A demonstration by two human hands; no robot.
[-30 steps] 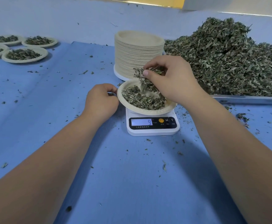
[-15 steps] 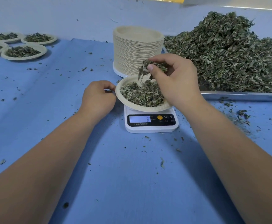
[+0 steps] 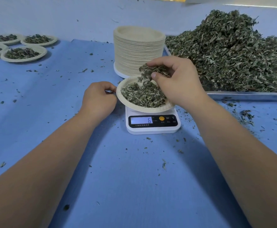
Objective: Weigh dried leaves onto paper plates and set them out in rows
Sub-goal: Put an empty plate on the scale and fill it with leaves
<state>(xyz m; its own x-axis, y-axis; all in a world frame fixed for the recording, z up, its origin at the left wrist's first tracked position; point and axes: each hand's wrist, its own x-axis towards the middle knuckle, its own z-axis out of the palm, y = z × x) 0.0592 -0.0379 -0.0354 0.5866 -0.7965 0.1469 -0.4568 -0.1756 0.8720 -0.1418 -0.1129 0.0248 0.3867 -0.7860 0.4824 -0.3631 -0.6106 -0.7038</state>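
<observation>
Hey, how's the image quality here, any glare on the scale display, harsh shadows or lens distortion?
In the head view: no glare, the scale display reads cleanly; light is soft, with faint shadows beside the forearms on the blue cloth; the wide lens stretches the forearms toward the bottom corners; the left hand and right hand look sharp.

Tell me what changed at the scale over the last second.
The right hand raised its clump of leaves off the plate; the scale reading dropped from 9 to 6. The left hand stays curled at the plate's rim.
</observation>
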